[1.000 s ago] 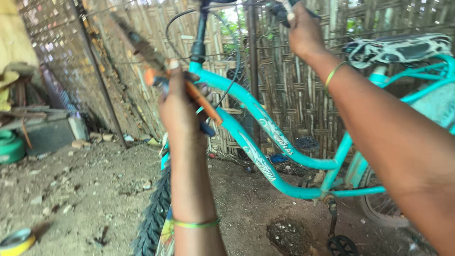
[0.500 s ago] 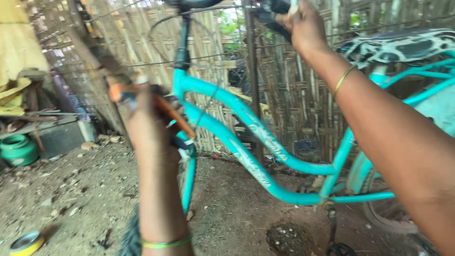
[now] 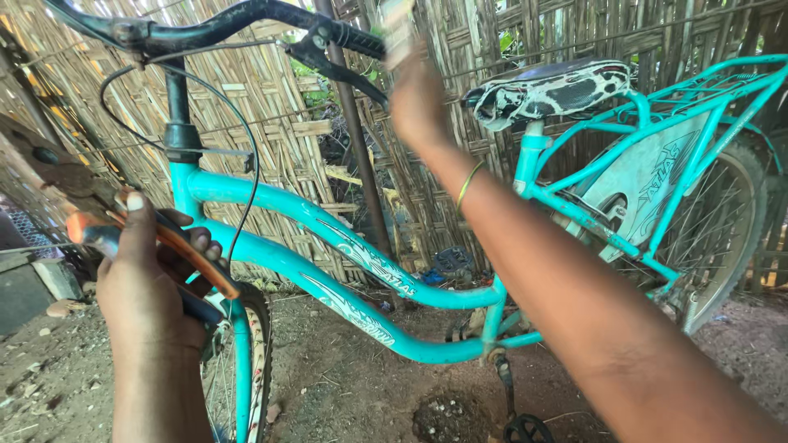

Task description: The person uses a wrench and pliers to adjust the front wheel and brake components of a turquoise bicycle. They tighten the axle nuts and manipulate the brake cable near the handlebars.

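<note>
My left hand (image 3: 152, 283) grips orange-handled pliers (image 3: 107, 217) tightly beside the turquoise bicycle frame (image 3: 345, 254). My right hand (image 3: 419, 102) reaches the black handlebar (image 3: 238, 20); its grip is too blurred to tell.

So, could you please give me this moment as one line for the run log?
left hand: grips orange-handled pliers | right hand: raised at handlebar grip | turquoise bicycle: upright on dirt, bamboo fence behind

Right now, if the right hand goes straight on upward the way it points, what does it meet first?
Most likely the black handlebar grip. The right hand reaches up toward that end, with the brake lever just beside it. The fingertips are blurred, so I cannot tell whether they already touch the grip.
</note>
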